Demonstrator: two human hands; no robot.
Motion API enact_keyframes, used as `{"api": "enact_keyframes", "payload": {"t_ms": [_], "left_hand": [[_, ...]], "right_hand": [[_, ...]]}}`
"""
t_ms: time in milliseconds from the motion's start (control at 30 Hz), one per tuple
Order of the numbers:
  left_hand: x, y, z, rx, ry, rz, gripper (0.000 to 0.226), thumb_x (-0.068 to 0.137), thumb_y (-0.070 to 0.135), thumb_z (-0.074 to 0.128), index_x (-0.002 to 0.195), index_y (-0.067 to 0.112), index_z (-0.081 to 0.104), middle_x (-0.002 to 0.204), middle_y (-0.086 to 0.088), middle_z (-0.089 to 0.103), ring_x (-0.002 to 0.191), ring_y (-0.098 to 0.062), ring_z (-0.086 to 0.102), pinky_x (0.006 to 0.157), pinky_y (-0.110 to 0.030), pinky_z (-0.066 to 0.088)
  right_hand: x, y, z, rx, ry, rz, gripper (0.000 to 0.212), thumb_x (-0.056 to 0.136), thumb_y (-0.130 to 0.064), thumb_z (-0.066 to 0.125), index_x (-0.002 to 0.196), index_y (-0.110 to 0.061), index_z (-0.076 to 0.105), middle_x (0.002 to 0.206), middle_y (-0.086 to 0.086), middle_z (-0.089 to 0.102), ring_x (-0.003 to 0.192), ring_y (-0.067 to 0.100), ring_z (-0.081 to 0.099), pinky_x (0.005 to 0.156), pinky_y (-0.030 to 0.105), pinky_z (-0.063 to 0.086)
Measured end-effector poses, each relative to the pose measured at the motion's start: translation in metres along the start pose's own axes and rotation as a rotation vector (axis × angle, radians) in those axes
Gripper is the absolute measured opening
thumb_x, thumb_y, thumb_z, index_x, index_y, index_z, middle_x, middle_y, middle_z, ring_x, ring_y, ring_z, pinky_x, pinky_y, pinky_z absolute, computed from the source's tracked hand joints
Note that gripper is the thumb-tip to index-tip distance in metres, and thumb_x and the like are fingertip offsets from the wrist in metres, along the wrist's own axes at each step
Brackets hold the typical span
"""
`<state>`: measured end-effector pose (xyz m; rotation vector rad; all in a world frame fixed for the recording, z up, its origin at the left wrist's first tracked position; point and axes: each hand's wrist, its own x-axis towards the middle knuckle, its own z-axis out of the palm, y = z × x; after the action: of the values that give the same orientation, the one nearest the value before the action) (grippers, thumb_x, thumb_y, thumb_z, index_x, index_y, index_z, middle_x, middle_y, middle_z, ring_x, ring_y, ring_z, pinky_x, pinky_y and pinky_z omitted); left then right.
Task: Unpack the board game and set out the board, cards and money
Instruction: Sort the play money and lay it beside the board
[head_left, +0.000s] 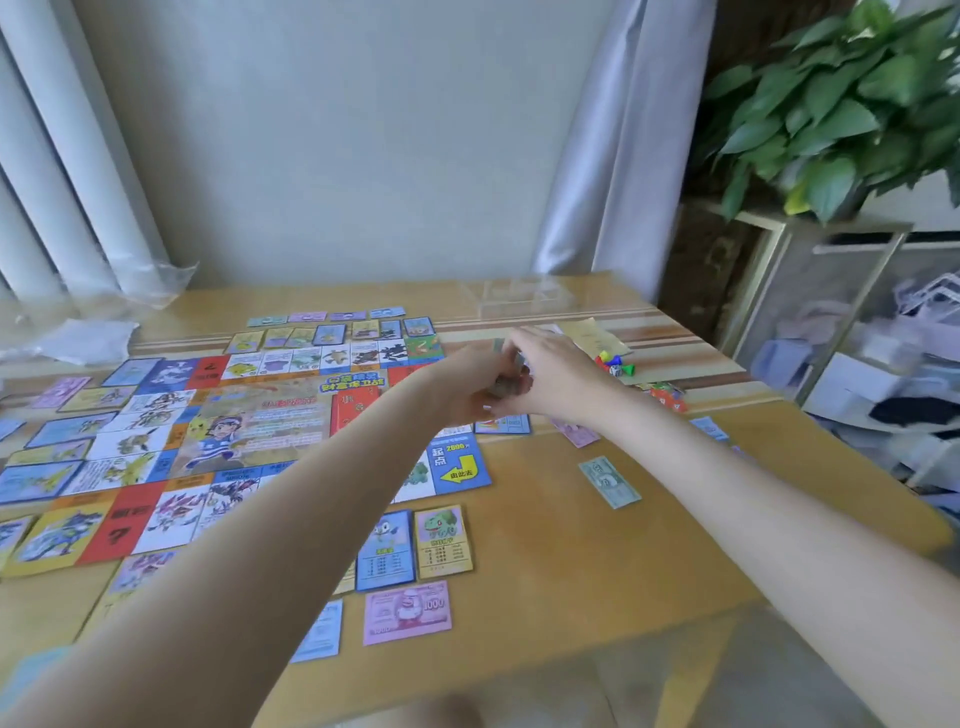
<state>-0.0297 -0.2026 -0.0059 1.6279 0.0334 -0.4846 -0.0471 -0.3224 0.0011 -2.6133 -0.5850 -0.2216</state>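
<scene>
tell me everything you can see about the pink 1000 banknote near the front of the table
The pink banknote is a thin rectangular paper bill, pink-lilac, with "1000" printed at its upper right and again small at lower left, and a cartoon figure in red and white at its centre. It lies flat and face up on the wooden table, slightly skewed, near the front edge. It sits just below a blue card and a yellow card, apart from them. Neither hand touches it.
</scene>
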Motion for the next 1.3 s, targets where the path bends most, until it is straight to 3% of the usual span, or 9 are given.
{"api": "enact_keyframes", "payload": {"t_ms": [167,333,467,567,833,933,1033,1100,1300], "left_hand": [[0.023,0.015,0.02,0.074,-0.097,-0.036,0.011,0.092,0.005,0.044,0.093,0.012,0.053,0.087,-0.005,0.059,0.086,-0.022,0.059,0.084,-0.031,0.047],[0.044,0.021,0.028,0.126,-0.14,-0.046,0.009,0.091,0.008,0.048,0.093,0.015,0.053,0.087,-0.002,0.059,0.081,-0.017,0.057,0.093,-0.036,0.043],[0.054,0.022,0.043,0.076,-0.133,-0.007,0.01,0.094,0.015,0.045,0.101,0.017,0.051,0.093,-0.001,0.063,0.081,-0.013,0.067,0.075,-0.028,0.042],[0.061,0.023,0.054,0.116,-0.079,0.037,0.011,0.096,0.015,0.044,0.098,0.016,0.055,0.103,-0.007,0.064,0.082,-0.017,0.065,0.087,-0.031,0.046],[0.068,0.01,0.105,0.317,-0.174,0.087,0.028,0.097,0.005,0.041,0.12,0.001,0.054,0.109,-0.011,0.062,0.081,-0.016,0.06,0.075,-0.021,0.048],[0.071,0.004,0.131,0.532,-0.154,0.236,0.028,0.092,0.002,0.045,0.114,-0.001,0.061,0.098,-0.01,0.059,0.078,-0.021,0.055,0.08,-0.033,0.051],[0.067,0.001,0.153,0.693,-0.144,0.37,0.023,0.089,0.006,0.05,0.102,0.0,0.068,0.093,-0.008,0.06,0.08,-0.019,0.052,0.07,-0.027,0.049],[0.061,-0.001,0.164,0.771,-0.172,0.445,0.019,0.086,0.006,0.055,0.097,0.0,0.069,0.092,-0.009,0.064,0.081,-0.017,0.054,0.07,-0.026,0.048],[0.04,-0.001,0.182,1.015,-0.217,0.561,0.018,0.085,0.021,0.065,0.093,0.006,0.07,0.096,-0.009,0.07,0.091,-0.022,0.062,0.076,-0.029,0.048]], "right_hand": [[0.006,0.03,-0.013,0.065,0.055,-0.015,0.037,0.068,-0.02,0.08,0.088,-0.009,0.051,0.091,-0.002,0.05,0.079,0.016,0.042,0.061,0.016,0.032],[0.015,0.055,-0.014,0.157,0.067,0.008,0.034,0.067,-0.018,0.08,0.086,-0.014,0.052,0.086,-0.01,0.048,0.077,0.007,0.043,0.06,0.009,0.032],[0.024,0.084,-0.015,0.183,0.151,0.2,0.024,0.072,-0.02,0.074,0.089,-0.013,0.059,0.096,-0.001,0.054,0.088,0.013,0.046,0.06,0.005,0.032],[0.022,0.111,-0.023,0.119,0.172,0.405,0.027,0.074,-0.024,0.073,0.093,-0.012,0.059,0.094,0.001,0.054,0.087,0.019,0.048,0.057,0.025,0.034],[-0.032,0.181,-0.05,-0.048,0.173,0.811,0.029,0.077,-0.02,0.074,0.095,0.0,0.065,0.109,0.012,0.061,0.102,0.027,0.053,0.085,0.037,0.043],[-0.05,0.191,-0.054,-0.067,0.134,0.871,0.024,0.077,-0.023,0.074,0.088,-0.004,0.064,0.107,0.011,0.062,0.102,0.027,0.057,0.084,0.036,0.046],[-0.062,0.196,-0.057,-0.125,0.106,0.872,0.016,0.074,-0.019,0.071,0.074,-0.008,0.061,0.086,0.009,0.059,0.087,0.027,0.058,0.061,0.03,0.042],[-0.067,0.199,-0.057,-0.15,0.083,0.861,0.027,0.072,-0.022,0.071,0.059,-0.014,0.048,0.076,0.005,0.049,0.076,0.026,0.051,0.048,0.026,0.029],[-0.074,0.199,-0.055,-0.189,0.051,0.819,0.031,0.073,-0.021,0.061,0.053,-0.018,0.036,0.066,0.004,0.032,0.077,0.024,0.037,0.061,0.028,0.033]]}}
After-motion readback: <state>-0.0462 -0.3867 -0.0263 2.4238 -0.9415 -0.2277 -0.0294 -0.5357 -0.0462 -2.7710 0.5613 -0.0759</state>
